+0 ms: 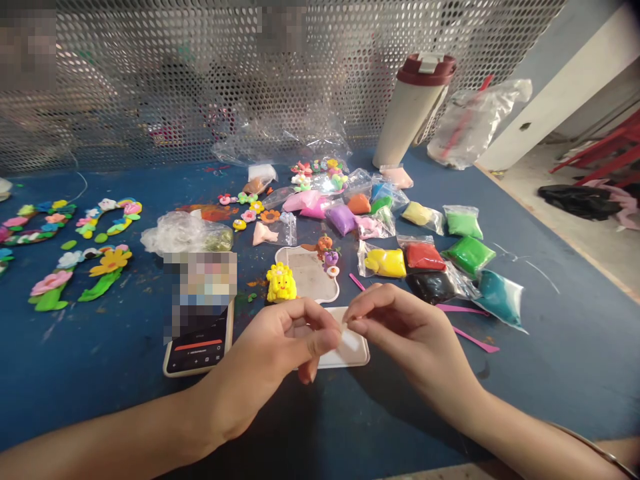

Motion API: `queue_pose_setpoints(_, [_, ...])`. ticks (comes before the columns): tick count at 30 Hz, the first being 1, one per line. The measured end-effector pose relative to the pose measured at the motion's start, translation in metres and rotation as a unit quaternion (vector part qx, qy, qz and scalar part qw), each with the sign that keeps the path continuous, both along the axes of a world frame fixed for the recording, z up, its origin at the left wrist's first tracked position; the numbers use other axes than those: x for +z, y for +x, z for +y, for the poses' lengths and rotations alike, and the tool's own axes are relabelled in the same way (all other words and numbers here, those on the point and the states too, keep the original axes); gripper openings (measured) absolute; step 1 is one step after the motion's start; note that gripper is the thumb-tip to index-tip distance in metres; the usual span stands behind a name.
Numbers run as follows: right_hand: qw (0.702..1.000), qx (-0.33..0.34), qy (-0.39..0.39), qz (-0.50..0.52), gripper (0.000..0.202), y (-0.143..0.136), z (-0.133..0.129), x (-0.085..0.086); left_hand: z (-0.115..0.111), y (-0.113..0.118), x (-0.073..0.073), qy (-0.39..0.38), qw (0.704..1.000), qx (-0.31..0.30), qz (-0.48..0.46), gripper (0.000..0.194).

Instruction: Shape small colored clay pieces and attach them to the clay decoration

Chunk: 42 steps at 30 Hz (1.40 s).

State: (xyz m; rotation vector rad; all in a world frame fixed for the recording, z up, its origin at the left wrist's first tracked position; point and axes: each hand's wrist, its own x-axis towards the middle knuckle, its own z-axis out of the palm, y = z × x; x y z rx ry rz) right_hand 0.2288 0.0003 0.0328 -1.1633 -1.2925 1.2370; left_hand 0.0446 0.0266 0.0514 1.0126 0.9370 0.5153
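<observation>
My left hand (295, 343) and my right hand (400, 327) meet fingertip to fingertip above a small white board (345, 357). Both are closed in a pinch; whatever lies between the fingertips is too small to make out. Just behind my left hand, a yellow clay figure with a smiling face (281, 283) sits at the edge of a white-rimmed mirror or frame (313, 270). Small orange, purple and white clay pieces (331, 258) decorate that frame's right side. Pink modelling tools (475, 340) lie beside my right hand, partly hidden by it.
A phone (197, 353) lies left of my left hand. Bags of coloured clay (385, 262) spread across the right and middle. Flower-decorated clay frames (113, 220) lie at left. A tumbler (413, 110) and a plastic bag with a red straw (473, 127) stand before a perforated metal panel (175, 87).
</observation>
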Motion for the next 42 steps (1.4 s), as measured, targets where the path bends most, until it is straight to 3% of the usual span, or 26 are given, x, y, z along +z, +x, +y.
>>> queue_pose_setpoints(4, [1.0, -0.017, 0.001, -0.005, 0.01, 0.0005, 0.0, -0.0004, 0.0002, 0.0012, 0.0032, -0.013, 1.0, -0.014, 0.009, 0.017])
queue_pose_setpoints(7, [1.0, -0.021, 0.007, -0.002, 0.016, -0.0001, 0.0002, 0.0007, -0.0005, 0.0002, 0.0019, 0.0, 1.0, -0.003, -0.013, 0.024])
queue_pose_setpoints(11, [0.999, 0.006, 0.043, -0.022, 0.008, -0.0006, -0.0001, 0.0014, -0.0007, -0.0008, -0.0011, -0.026, 0.998, 0.01, -0.053, 0.03])
queue_pose_setpoints(19, [0.999, -0.013, 0.037, -0.021, 0.003, -0.0013, -0.0002, 0.0004, -0.0007, 0.0022, 0.003, -0.075, 0.994, 0.02, -0.073, 0.013])
queue_pose_setpoints(27, [0.998, -0.013, 0.06, -0.021, 0.006, -0.0021, -0.0008, 0.0022, 0.0003, 0.0012, 0.0015, -0.094, 0.991, 0.053, -0.078, 0.016])
queue_pose_setpoints(36, [0.963, -0.015, 0.224, -0.151, 0.011, -0.0044, -0.0043, 0.0026, 0.0003, 0.0019, -0.0057, -0.087, 0.993, 0.052, -0.055, 0.022])
queue_pose_setpoints(42, [0.941, -0.027, 0.258, -0.216, 0.015, -0.0053, -0.0086, 0.0011, 0.0002, 0.0019, -0.0064, -0.062, 0.996, 0.057, -0.035, 0.017])
